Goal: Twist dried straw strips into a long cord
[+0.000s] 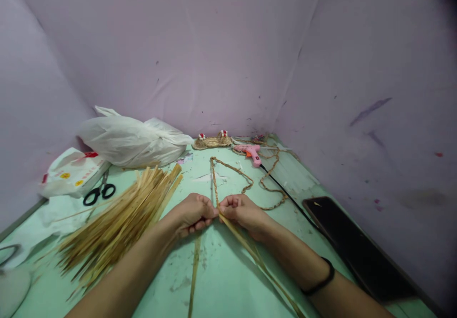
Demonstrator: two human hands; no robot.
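Observation:
Both my hands pinch the near end of a braided straw cord above the green tabletop. My left hand is closed at the cord's end, thumb against fingers. Close beside it, my right hand is closed too, at the point where the braid parts into loose straw strips. These strips run toward me under my right forearm's inner side. Another strip hangs below my left hand. Past my hands, the finished braid bends and winds away to the right across the table.
Left of my hands lies a bundle of dry straw strips, with black-handled scissors behind it. A white plastic bag, a white box, a woven straw piece, a pink glue gun and a dark tray surround the workspace.

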